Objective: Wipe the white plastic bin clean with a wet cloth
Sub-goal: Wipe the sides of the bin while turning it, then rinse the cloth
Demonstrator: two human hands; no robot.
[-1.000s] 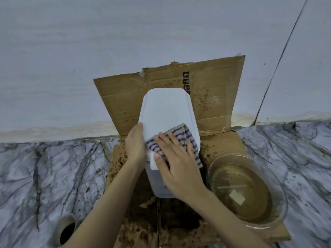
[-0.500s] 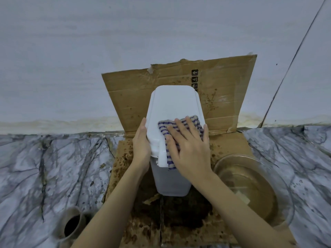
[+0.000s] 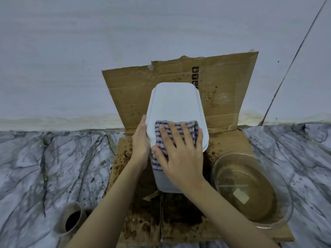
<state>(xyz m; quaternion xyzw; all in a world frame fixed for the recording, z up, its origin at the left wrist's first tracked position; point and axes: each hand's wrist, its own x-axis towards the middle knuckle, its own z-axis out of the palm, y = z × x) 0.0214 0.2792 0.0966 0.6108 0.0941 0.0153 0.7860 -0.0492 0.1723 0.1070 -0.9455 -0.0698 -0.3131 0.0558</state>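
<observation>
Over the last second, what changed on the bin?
The right hand swung its fingers from pointing left to pointing away, sweeping the cloth leftward across the white bin top. The left hand still steadies the bin's left edge; bin and cardboard unchanged.

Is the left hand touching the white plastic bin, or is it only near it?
Touching. The head view shows the left hand lying flat against the left edge of the white plastic bin, with no gap between them.
</observation>
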